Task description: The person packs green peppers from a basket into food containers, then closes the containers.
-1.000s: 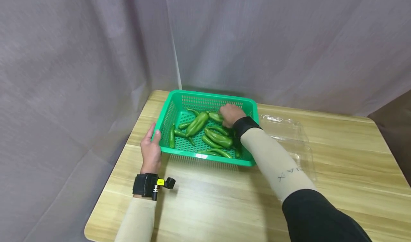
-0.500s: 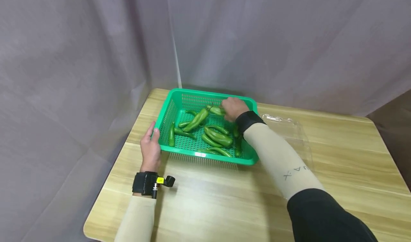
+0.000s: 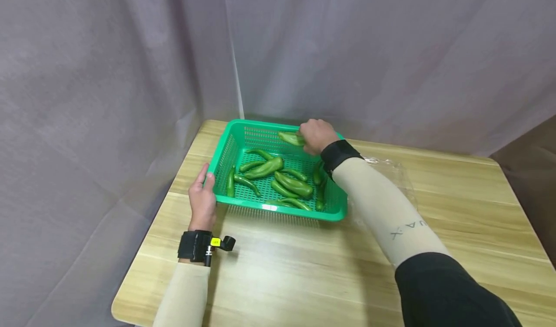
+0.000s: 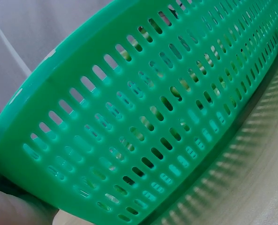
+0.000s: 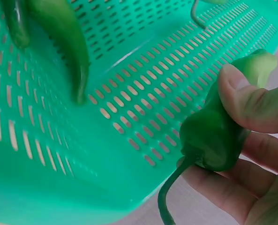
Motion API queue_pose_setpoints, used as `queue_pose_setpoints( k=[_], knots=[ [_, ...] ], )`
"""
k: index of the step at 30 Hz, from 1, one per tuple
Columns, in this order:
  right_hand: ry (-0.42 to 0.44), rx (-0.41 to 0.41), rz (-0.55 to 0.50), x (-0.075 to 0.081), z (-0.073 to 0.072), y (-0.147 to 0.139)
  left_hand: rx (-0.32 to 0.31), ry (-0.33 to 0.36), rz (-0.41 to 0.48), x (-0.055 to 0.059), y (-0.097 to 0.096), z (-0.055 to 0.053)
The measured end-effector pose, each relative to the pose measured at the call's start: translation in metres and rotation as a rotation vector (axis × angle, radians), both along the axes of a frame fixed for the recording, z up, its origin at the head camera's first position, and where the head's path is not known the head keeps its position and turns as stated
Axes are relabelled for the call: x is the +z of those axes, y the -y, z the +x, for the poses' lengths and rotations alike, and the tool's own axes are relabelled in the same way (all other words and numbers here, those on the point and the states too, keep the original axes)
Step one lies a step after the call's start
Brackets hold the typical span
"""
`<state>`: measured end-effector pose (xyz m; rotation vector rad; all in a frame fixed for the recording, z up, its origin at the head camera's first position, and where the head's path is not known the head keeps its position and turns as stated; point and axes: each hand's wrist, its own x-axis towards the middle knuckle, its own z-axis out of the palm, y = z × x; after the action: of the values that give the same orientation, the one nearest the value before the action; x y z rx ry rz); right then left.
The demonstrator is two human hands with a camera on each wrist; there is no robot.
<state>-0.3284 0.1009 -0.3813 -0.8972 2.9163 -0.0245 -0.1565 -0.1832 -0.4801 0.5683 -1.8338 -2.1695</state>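
Note:
My right hand (image 3: 318, 135) grips a green pepper (image 3: 291, 138) near the far wall of the basket. In the right wrist view thumb and fingers wrap this pepper (image 5: 214, 133), its curved stem hanging downward. Several more green peppers, such as a plump one (image 3: 293, 185) and a slim one (image 3: 247, 184), lie inside the green plastic basket (image 3: 243, 203). My left hand (image 3: 202, 202) holds the basket's near left corner, thumb at the rim and fingers along the outside. Part of that hand (image 4: 17, 208) shows below the corner in the left wrist view.
A clear plastic container (image 3: 397, 177) stands right of the basket, partly behind my right forearm. The basket sits toward the back of a wooden table (image 3: 278, 269), with a grey curtain (image 3: 347, 52) close behind it.
My right hand has lifted its pepper up toward the far rim. A plump pepper in the middle has tipped to lie flatter. My left hand stays on the corner.

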Motion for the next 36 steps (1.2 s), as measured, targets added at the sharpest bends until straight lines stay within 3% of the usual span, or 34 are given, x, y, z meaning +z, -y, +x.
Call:
queue_pose_setpoints(
  k=[11,25,36],
  knots=[
    [-0.029,0.002,-0.023,0.02,0.0,0.001,0.012,-0.007,0.01,-0.001,-0.001,-0.004],
    [-0.003,0.035,-0.029,0.037,0.002,-0.003,0.009,0.021,0.006,0.001,0.0,-0.009],
    [-0.034,0.062,-0.032,0.047,0.007,-0.005,0.009,0.006,0.022,0.0,0.0,-0.012]
  ],
)
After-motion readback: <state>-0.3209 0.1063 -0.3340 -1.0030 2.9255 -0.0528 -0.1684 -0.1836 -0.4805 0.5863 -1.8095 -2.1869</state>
